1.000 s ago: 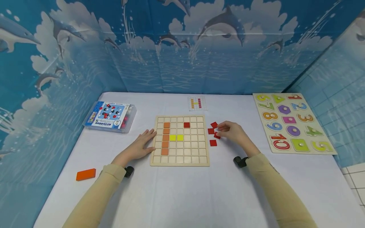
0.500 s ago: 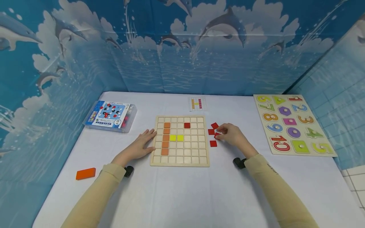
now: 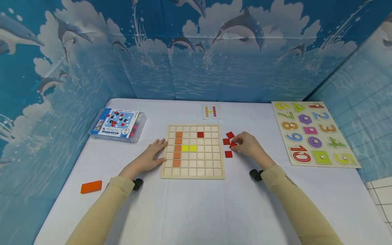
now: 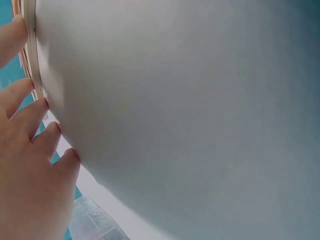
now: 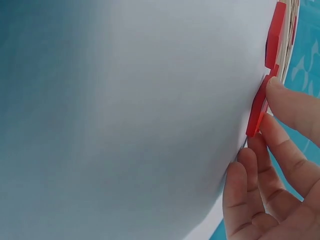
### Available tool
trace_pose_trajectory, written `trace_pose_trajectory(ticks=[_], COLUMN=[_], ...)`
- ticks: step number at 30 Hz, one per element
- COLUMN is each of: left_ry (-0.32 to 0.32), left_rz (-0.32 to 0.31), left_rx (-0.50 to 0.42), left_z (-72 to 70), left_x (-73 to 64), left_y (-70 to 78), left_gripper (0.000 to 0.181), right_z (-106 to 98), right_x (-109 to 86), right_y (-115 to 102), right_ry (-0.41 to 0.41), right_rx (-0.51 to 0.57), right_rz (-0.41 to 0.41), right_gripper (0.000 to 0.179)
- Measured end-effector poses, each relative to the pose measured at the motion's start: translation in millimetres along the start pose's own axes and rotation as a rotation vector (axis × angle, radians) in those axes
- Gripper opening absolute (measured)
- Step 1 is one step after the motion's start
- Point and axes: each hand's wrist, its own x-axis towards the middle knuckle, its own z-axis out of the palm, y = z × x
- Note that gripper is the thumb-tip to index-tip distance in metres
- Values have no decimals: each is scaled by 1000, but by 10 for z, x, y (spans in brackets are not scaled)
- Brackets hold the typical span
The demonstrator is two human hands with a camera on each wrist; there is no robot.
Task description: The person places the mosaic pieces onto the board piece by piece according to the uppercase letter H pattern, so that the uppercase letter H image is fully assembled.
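A square wooden grid board (image 3: 193, 177) lies on the white table. On it are a column of orange tiles (image 3: 177, 148), two yellow tiles (image 3: 185, 148) and one red tile (image 3: 200, 134). With fingers spread, my left hand (image 3: 150, 158) rests against the board's left edge; its fingertips meet the wooden side in the left wrist view. Right of the board, my right hand (image 3: 249, 146) pinches a red square tile (image 5: 257, 107) between thumb and forefinger, its edge lifted slightly. Three more loose red tiles (image 3: 228, 154) lie beside that hand.
Behind the board lies a small pattern card (image 3: 212, 111). A clear case with a molecule label (image 3: 117, 124) stands at the back left, and an orange block (image 3: 91, 187) lies front left. A number puzzle board (image 3: 315, 132) occupies the right side.
My right hand has drawn slightly leftward over the loose tiles, and the pinched red tile has turned and tilted a little. My left hand stays against the board.
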Motion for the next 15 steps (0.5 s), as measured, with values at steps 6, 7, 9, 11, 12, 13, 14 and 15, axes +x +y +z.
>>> trace_pose_trajectory(ticks=[6, 7, 9, 11, 12, 13, 14, 15], left_ry=[-2, -3, -5, -6, -5, -4, -3, -1], left_rz=[3, 4, 4, 5, 5, 5, 4, 3], left_rx=[12, 11, 5, 2, 3, 3, 2, 6], left_z=[1, 2, 7, 5, 7, 9, 9, 9], left_x=[7, 9, 8, 8, 11, 13, 11, 12], left_y=[-20, -23, -25, -23, -26, -28, -26, -27], left_gripper=[72, 72, 72, 72, 72, 72, 72, 72], right_z=[-27, -32, -45, -55, -59, -62, -67, -74], right_x=[-9, -10, -15, -20, -25, -28, -33, -40], right_y=[-4, 1, 14, 25, 28, 37, 42, 43], right_ry=[-7, -11, -16, -17, -16, -14, -11, -9], right_rx=[-18, -14, -3, 14, 23, 30, 34, 43], right_rz=[12, 22, 41, 55, 60, 62, 63, 67], right_gripper=[25, 25, 24, 23, 23, 22, 21, 20])
